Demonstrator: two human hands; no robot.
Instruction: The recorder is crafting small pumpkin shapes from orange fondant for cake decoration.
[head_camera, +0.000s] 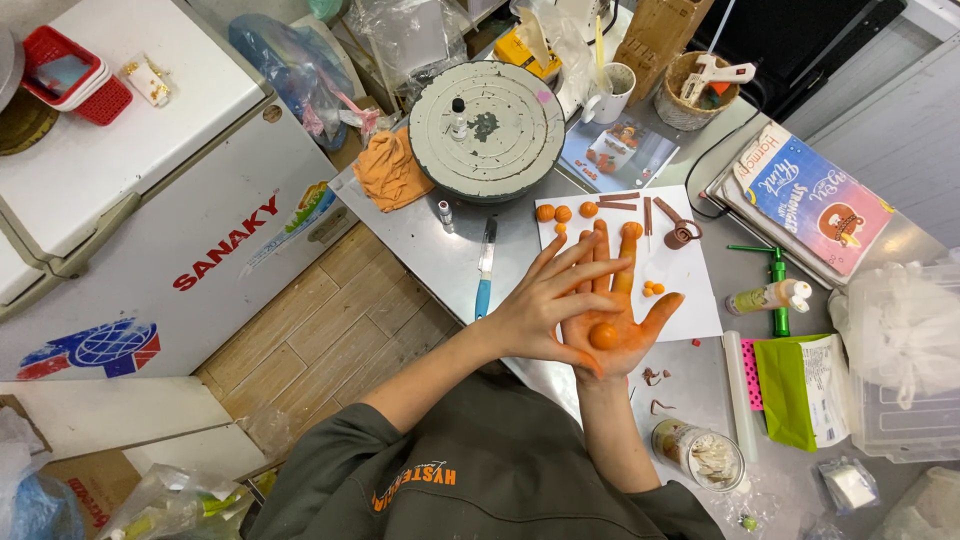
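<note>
We see right hand (618, 322) flat, palm up, fingers spread, orange clay ball (603, 336) resting on it; left hand (548, 298) open, laid across. Ball round, no long axis.

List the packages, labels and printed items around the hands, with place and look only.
Green pouch: right of the hands, flat, bright green.
Blue booklet: far right, rectangular, blue cover with a brown figure.
Squeeze bottle: lying by the white sheet, pale, labelled.
Chest freezer: left, white, red lettering, blue globe logo.
</note>
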